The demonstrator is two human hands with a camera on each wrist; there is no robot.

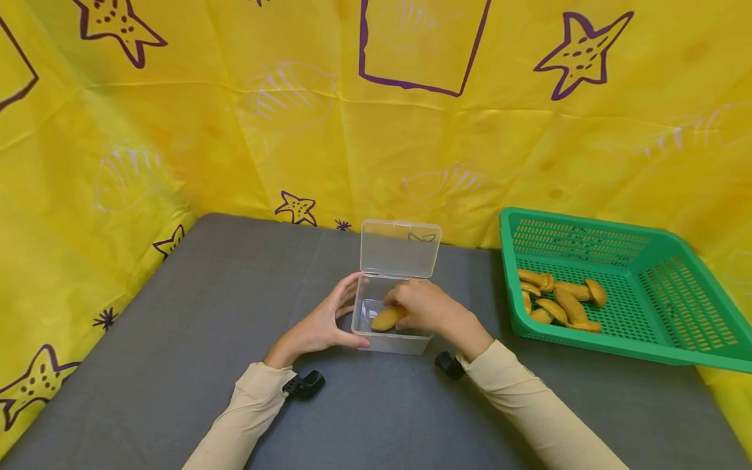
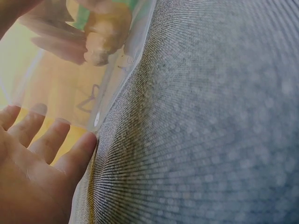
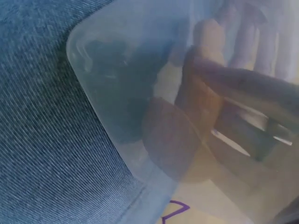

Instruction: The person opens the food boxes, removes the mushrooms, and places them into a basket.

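A clear plastic box (image 1: 390, 343) stands on the grey table with its hinged lid (image 1: 399, 248) raised at the back. My left hand (image 1: 323, 323) holds the box's left side, thumb at the front corner and fingers toward the back; in the left wrist view, its fingers (image 2: 77, 156) lie against the plastic wall. Inside the box, my right hand (image 1: 423, 307) grips a yellow-brown mushroom (image 1: 388, 318), low near the bottom. Through the cloudy wall the right wrist view shows this mushroom (image 3: 170, 140) blurred, with fingers around it. Part of it is hidden by the hand.
To the right stands a green perforated basket (image 1: 664, 356) with several similar mushrooms (image 1: 570, 307) gathered at its left end. A yellow cloth (image 1: 411, 143) with purple drawings hangs behind and left of the grey table (image 1: 247, 287).
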